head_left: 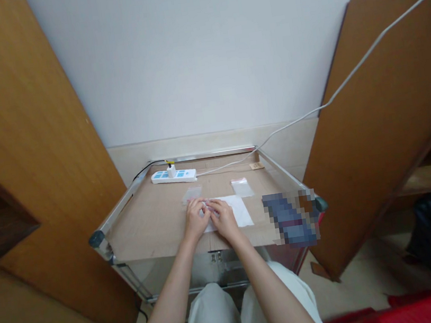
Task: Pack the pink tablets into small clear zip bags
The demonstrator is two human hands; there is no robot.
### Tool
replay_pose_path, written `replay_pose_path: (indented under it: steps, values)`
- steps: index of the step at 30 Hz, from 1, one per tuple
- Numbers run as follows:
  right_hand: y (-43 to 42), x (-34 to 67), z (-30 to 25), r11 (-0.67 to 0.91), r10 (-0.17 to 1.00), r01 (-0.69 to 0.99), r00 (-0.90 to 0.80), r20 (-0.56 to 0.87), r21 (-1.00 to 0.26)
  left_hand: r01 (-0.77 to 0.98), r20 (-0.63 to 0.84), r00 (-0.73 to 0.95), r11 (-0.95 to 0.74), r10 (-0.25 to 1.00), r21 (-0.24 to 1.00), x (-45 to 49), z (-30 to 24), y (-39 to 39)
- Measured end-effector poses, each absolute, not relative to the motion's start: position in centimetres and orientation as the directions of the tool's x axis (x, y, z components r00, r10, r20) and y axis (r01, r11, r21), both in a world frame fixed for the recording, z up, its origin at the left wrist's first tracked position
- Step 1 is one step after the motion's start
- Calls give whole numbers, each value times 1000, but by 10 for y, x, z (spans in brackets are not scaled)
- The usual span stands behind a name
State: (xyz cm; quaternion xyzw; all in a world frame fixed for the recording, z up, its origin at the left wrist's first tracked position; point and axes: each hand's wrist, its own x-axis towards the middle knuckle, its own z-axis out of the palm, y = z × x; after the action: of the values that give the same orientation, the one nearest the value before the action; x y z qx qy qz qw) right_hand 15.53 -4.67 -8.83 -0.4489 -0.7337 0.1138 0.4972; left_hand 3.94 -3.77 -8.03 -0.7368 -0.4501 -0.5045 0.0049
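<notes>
white paper sheet [236,212] | lying flat | two clear zip bags [242,187] | flat beyond

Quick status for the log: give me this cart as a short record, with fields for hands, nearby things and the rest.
Left hand: fingertips meet the right hand's; anything held is hidden.
Right hand: resting over the paper; grip cannot be seen.
Nearby: white paper; left clear bag; right clear bag.
Rest: power strip on the cart top; blurred object at its right edge.

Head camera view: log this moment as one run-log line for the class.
hands: left hand, right hand together | beneath: white paper sheet | nearby: plastic bag, plastic bag, power strip
</notes>
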Motion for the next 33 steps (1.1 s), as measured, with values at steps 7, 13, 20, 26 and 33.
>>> replay_pose_path:
  steps: [7,13,20,26,33]
  values:
    - [-44,157,-87,592,778,426,-82,623,-684,643,708,102,-590,698,489,39,-77,-41]
    - [-39,159,-88,542,831,283,-37,556,-791,640,636,112,-545,764,542,37,-77,-45]
    - [-35,163,-89,528,849,227,-105,518,-819,717,569,284,-565,772,408,41,-77,-47]
    - [-33,162,-91,514,857,179,-72,510,-839,734,566,281,-553,775,393,42,-77,-48]
    - [-31,167,-88,490,868,140,20,497,-861,750,581,185,-496,793,438,41,-76,-45]
